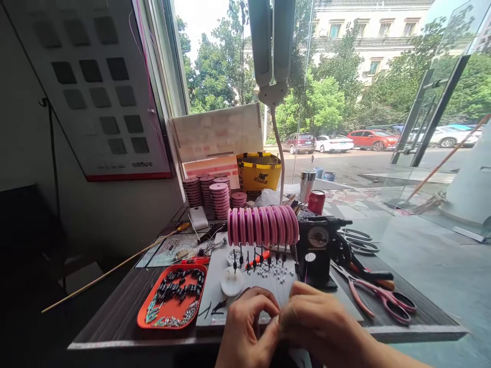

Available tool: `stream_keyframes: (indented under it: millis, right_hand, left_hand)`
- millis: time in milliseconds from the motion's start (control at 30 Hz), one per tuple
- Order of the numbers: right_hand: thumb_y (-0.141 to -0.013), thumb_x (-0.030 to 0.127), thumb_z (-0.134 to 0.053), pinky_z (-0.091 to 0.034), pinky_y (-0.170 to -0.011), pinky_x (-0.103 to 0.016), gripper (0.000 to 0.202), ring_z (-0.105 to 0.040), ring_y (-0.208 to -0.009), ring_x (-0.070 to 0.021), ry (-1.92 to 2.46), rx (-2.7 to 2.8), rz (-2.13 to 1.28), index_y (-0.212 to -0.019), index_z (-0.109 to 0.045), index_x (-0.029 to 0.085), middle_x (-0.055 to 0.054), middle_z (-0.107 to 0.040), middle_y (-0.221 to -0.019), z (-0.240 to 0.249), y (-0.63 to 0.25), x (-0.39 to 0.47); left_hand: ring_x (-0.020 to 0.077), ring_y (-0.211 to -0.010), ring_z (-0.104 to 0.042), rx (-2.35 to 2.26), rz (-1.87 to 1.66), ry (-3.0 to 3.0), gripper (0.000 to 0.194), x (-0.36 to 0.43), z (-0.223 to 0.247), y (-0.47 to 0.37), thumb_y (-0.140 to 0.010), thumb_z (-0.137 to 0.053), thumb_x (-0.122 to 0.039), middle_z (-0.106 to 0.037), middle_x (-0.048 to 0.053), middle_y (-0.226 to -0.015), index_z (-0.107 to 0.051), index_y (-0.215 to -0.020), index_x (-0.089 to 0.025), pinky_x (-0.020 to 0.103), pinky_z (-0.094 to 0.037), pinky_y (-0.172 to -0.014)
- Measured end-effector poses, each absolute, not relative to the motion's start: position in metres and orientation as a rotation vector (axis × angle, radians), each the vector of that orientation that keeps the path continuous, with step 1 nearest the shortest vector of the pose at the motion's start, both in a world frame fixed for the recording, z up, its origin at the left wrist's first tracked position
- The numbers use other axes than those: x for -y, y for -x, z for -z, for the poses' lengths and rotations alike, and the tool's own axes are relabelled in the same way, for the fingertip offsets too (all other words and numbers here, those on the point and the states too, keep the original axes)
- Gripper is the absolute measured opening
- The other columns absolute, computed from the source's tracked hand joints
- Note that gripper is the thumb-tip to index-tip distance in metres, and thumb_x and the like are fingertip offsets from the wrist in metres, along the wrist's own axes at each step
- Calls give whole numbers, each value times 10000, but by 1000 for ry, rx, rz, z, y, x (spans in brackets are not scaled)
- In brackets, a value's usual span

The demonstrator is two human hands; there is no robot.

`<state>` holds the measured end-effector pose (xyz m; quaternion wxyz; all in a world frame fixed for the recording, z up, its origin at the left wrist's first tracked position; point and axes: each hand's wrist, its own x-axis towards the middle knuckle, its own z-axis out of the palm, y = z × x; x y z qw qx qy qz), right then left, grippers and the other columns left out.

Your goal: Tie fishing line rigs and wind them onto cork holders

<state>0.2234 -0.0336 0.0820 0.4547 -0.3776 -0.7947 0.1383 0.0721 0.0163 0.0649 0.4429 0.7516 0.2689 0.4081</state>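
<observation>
Over the front edge of the board, my left hand [251, 322] pinches with thumb and forefinger. My right hand [318, 317] meets it fingertip to fingertip, its fingers curled and slightly blurred. Thin fishing line [283, 291] runs down into the pinch; its end is hidden by the fingers. Behind the hands, a row of pink line spools [263, 226] sits on a black winding device [316, 250] with a round dial. Several dark little pieces [254, 263] dangle on lines from the spools. Small white beads [278, 272] lie scattered on the white board [210, 301], beside a white round disc [231, 282].
An orange tray [141, 321] with black and silver small parts stands left. Scissors [397, 304] and pliers lie right. Stacked pink spools [220, 200], a yellow bag [259, 176], a red can [316, 202] and a lamp [273, 94] stand behind. A thin stick [115, 273] juts leftward.
</observation>
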Motion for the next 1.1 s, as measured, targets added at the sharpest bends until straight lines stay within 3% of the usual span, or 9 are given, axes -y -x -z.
stream_keyframes:
  millis: [100, 267, 467, 600, 700, 800, 933, 1033, 1100]
  right_hand:
    - [-874, 382, -525, -361, -569, -222, 294, -460, -618, -123, 1111, 1657, -654, -666, -557, 176, 8, -527, -652, -88, -221, 33]
    - [-780, 441, -615, -378, -639, -243, 307, -468, -655, -135, 1030, 1328, -1038, -659, -558, 165, 14, -519, -644, -96, -217, 28]
    - [-737, 477, -656, -376, -675, -250, 333, -494, -673, -139, 975, 1243, -1090, -669, -605, 155, -2, -568, -668, -103, -218, 24]
    - [-742, 478, -653, -369, -662, -241, 327, -478, -657, -129, 977, 1228, -1096, -687, -619, 158, 5, -566, -664, -105, -218, 25]
    - [-731, 480, -658, -364, -632, -232, 330, -411, -580, -107, 1002, 1231, -1086, -661, -612, 161, 28, -519, -608, -106, -218, 23]
    - [-717, 477, -664, -360, -595, -226, 330, -363, -539, -96, 1013, 1231, -1092, -644, -597, 163, 31, -512, -601, -108, -219, 20]
    - [-736, 465, -628, -389, -601, -233, 316, -406, -557, -103, 1019, 1254, -1088, -657, -558, 168, 14, -534, -639, -106, -221, 19]
    - [-813, 367, -537, -424, -651, -252, 197, -486, -642, -132, 1100, 1420, -889, -773, -552, 174, -3, -554, -697, -100, -224, 24]
    - [-827, 234, -496, -438, -640, -243, 102, -508, -655, -128, 1141, 1650, -555, -903, -539, 182, -23, -583, -797, -95, -227, 30]
  left_hand:
    - [128, -602, -463, -748, -1178, -1883, 126, -13, -60, -74, -728, -585, -203, -520, 16, -726, -596, -604, -188, 234, -295, -499]
    - [82, -488, -320, -792, -1378, -1767, 133, -8, -50, -81, -755, -581, -240, -421, -13, -750, -622, -633, -209, 239, -186, -397]
    - [76, -485, -324, -798, -1374, -1537, 186, -11, -40, -86, -715, -635, -321, -434, -22, -674, -617, -587, -187, 232, -229, -436]
    - [59, -408, -217, -798, -1185, -1416, 231, -12, -34, -88, -745, -606, -367, -305, -76, -529, -577, -608, -183, 224, -183, -396]
    - [75, -462, -375, -837, -1576, -1908, 161, -10, -35, -87, -792, -557, -204, -466, -13, -704, -587, -636, -186, 226, -278, -415]
    - [120, -610, -542, -728, -1871, -2490, 174, -14, -40, -83, -809, -509, -24, -602, 44, -808, -615, -774, -157, 232, -419, -560]
    - [151, -613, -568, -375, -1767, -2895, 203, -24, -49, -74, -771, -513, 30, -699, 105, -814, -619, -908, -76, 253, -460, -584]
    - [149, -647, -596, -380, -1586, -2639, 197, -27, -56, -70, -750, -497, 15, -698, 70, -797, -611, -779, -143, 242, -464, -607]
    - [137, -662, -600, -547, -1331, -2194, 155, -27, -62, -71, -727, -521, -50, -679, 36, -736, -599, -663, -168, 225, -452, -612]
